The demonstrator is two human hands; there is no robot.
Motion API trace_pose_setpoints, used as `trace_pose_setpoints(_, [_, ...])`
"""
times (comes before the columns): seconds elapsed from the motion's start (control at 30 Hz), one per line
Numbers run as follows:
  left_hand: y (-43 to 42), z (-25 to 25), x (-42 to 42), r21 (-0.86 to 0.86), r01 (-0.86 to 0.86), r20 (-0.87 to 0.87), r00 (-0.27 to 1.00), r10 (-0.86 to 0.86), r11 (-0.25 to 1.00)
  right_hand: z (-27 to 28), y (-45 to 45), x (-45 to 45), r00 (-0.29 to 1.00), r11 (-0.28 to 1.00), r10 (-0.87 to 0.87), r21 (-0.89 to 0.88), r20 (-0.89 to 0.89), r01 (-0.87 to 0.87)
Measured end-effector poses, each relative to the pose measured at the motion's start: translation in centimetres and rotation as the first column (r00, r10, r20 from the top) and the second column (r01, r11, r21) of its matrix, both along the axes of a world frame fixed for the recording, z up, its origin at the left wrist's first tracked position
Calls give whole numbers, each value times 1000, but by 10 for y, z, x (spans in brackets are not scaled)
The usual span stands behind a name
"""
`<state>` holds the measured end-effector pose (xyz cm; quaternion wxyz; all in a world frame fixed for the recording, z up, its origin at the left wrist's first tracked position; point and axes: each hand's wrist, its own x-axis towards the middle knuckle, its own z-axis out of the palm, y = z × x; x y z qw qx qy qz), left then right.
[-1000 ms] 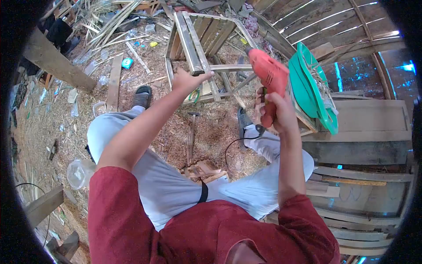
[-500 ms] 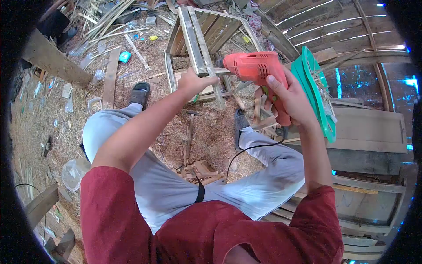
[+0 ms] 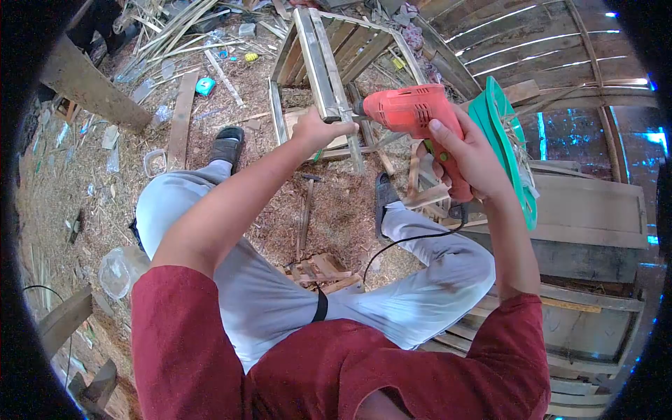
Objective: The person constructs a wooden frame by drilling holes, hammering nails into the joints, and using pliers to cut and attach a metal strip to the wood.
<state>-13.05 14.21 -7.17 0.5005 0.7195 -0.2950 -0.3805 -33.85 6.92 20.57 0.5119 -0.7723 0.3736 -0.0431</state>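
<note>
My right hand is closed round the handle of a red corded power drill. The drill points left, and its thin bit reaches a narrow wooden slat; I cannot tell how deep the tip is. That slat runs along a slatted wooden frame, which stands in front of me between and beyond my feet. My left hand grips the near end of the frame just below the bit, with the thumb laid across the slat. Its other fingers are mostly hidden.
A hammer lies on the shavings-covered ground between my legs, near wood offcuts. A turquoise tape measure is by a board. To the right are a green hat-like item and stacked wooden panels. The drill's cord crosses my leg.
The whole view has shifted slightly. The drill's bit now shows more clearly between the chuck and the slat. Both hands keep their holds.
</note>
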Motion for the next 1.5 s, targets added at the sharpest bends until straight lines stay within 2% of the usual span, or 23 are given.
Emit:
trace_pose_setpoints(0.3, [-9,-18,-1,-80,-4,-64,998,-1,997,11,4,5,998,999,-9,42,-65,12])
trace_pose_setpoints(0.53, [-7,-13,0,-37,16,-34,999,-17,999,17,6,10,995,1000,-12,23,-96,14])
trace_pose_setpoints(1.03, [-3,-3,-5,131,11,63,998,-19,991,44,10,50,920,982,152,-54,-360,-183])
trace_pose_setpoints(1.23, [-3,-2,-5,177,14,84,996,-29,984,44,16,58,914,965,197,-92,-355,-244])
trace_pose_setpoints(1.33, [-3,-2,-5,193,17,91,995,-35,981,46,19,61,879,958,199,-106,-433,-268])
trace_pose_setpoints(1.5, [-3,-1,-5,201,17,96,995,-37,979,48,23,63,880,964,190,-90,-435,-252])
